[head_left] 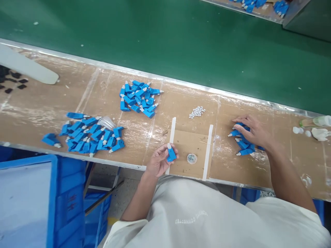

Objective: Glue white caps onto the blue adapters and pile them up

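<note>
Over the bench (139,132), the left hand (158,161) grips a blue part (171,153); the right hand (252,131) half-curls on a blue pile (244,150), its grip unclear. Beyond lies a green surface (165,48).

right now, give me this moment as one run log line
left hand: holding blue plastic piece with white tip | right hand: at pile of blue plastic pieces | between: small round clear dish

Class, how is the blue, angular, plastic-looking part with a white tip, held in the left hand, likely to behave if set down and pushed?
The blue part is probably stiff: its edges look straight in the left hand. Its boxy body suggests sliding rather than rolling.
</note>
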The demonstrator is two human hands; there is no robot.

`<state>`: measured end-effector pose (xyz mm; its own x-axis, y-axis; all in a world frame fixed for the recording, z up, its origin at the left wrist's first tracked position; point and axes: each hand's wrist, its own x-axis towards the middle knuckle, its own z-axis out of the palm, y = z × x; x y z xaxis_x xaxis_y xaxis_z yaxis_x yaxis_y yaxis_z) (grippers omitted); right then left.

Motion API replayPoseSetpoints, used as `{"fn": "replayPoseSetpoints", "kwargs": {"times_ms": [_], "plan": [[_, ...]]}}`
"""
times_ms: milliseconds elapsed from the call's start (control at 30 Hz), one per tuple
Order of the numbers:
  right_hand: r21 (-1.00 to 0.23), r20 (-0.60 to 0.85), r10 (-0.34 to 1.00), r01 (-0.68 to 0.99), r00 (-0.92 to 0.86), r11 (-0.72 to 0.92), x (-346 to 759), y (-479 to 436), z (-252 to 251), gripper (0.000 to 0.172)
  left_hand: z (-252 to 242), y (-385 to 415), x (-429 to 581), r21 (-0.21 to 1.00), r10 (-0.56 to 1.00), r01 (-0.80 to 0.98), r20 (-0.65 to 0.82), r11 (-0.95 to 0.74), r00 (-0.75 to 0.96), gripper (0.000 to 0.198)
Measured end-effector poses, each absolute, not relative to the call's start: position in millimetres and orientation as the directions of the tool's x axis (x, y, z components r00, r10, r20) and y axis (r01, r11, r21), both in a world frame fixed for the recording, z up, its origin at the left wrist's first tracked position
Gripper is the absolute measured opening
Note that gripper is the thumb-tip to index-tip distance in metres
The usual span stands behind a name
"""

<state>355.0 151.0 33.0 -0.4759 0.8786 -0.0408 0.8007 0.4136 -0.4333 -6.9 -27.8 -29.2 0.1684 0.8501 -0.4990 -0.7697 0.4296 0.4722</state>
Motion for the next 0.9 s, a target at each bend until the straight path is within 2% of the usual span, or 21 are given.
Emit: {"fn": "replayPoseSetpoints", "kwargs": {"times_ms": [100,333,500,633,800,900], "plan": [[-0.440,0.074,0.860,0.757,-0.505,0.482,319,147,37,0.024,-28,-25,-6,0.477,0.843,-0.761,-0.511,0.440,0.167,0.044],[-0.499,0.158,0.734,0.588,-0.661,0.637,236,154,2,0.023,-23,-8,-6,0.478,0.842,-0.750,-0.505,0.458,0.192,0.042],[-0.399,0.142,0.743,0.649,-0.654,0.648,221,167,-16,0.026,-24,1,-10,0.416,0.819,-0.760,-0.513,0.500,0.257,0.044],[-0.288,0.052,0.724,0.684,-0.688,0.670,218,174,-9,0.031,-23,2,-11,0.379,0.809,-0.774,-0.519,0.507,0.276,0.044],[-0.041,-0.190,0.702,0.720,-0.686,0.692,201,184,9,0.033,-19,6,-11,0.387,0.809,-0.763,-0.511,0.518,0.291,0.044],[0.033,-0.322,0.694,0.725,-0.644,0.688,186,188,18,0.029,-17,7,-11,0.396,0.810,-0.766,-0.523,0.506,0.264,0.045]]}}
